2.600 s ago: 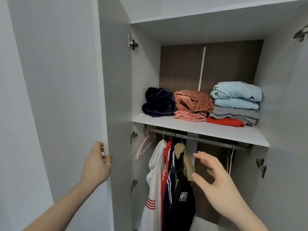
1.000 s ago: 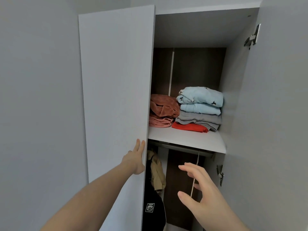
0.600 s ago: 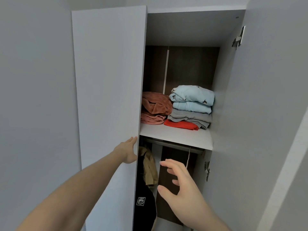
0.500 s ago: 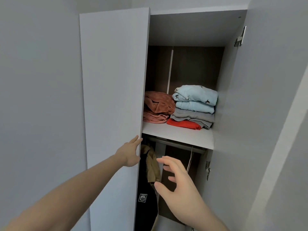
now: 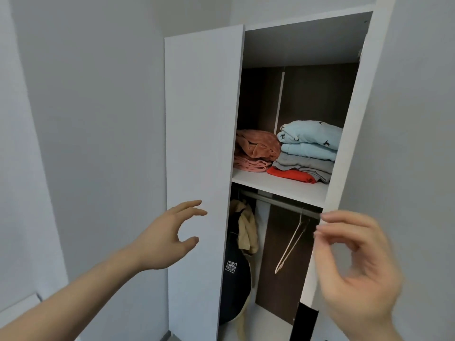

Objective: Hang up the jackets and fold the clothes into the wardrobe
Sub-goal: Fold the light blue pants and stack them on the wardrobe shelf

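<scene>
The white wardrobe stands with both doors partly swung in, leaving a gap. On its shelf (image 5: 278,187) lie folded clothes: a light blue stack on grey and red (image 5: 307,148), and a rust and pink pile (image 5: 254,150). Below the rail (image 5: 278,201) hangs a dark jacket with a beige piece (image 5: 237,262), and one bare hanger (image 5: 291,244). My left hand (image 5: 167,236) floats open just in front of the left door (image 5: 199,168), not touching it. My right hand (image 5: 357,262), blurred, curls near the edge of the right door (image 5: 344,134) with nothing in it.
A plain grey wall (image 5: 98,119) fills the left side. The wardrobe floor (image 5: 258,323) shows pale below the hanging jacket. The right door's face covers the far right of the view.
The left door has swung further shut and my left hand has come off its edge. The right door has swung in, and my right hand has risen to its edge.
</scene>
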`<state>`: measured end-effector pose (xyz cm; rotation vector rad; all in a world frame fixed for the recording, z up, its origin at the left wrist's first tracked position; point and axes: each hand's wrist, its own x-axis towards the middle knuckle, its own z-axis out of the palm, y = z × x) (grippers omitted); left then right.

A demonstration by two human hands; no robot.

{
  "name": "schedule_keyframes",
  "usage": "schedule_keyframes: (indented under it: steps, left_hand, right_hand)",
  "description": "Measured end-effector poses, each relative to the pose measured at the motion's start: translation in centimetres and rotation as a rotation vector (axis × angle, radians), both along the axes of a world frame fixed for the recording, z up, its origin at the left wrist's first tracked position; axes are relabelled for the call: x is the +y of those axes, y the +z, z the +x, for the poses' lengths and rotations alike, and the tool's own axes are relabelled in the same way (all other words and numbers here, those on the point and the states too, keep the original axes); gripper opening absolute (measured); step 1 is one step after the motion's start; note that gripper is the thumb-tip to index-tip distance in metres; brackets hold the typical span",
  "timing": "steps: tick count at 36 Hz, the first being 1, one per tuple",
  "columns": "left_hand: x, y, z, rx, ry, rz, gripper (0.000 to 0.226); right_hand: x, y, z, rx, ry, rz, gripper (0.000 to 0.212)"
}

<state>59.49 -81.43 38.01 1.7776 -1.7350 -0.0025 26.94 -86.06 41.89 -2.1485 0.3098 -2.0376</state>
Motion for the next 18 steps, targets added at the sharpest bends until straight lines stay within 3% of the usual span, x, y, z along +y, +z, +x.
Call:
schedule_keyframes:
  steps: [3,5,7,10,18]
  left_hand:
    - [2.2,0.3,-0.8,0.008,0.018,-0.026,0.051]
    - [3.4,0.8,-1.3,0.005,0.024,-0.040,0.051]
    - [4.3,1.3,-1.7,-0.004,0.032,-0.046,0.050]
    - [5.2,1.9,-2.0,-0.015,0.037,-0.059,0.049]
    - [5.5,1.8,-0.4,-0.064,0.046,-0.040,0.048]
  right_hand:
    - [-1.7,-0.6,-0.9,-0.071,-0.138,0.090,0.049]
    - [-2.7,-1.1,-0.7,-0.014,-0.136,0.243,0.074]
    - [-3.2,-1.7,-0.1,0.069,-0.093,0.371,0.087]
    - [-3.2,-2.6,0.9,0.143,-0.070,0.443,0.094]
    - [-3.7,-4.0,3.3,0.071,-0.048,0.424,0.097]
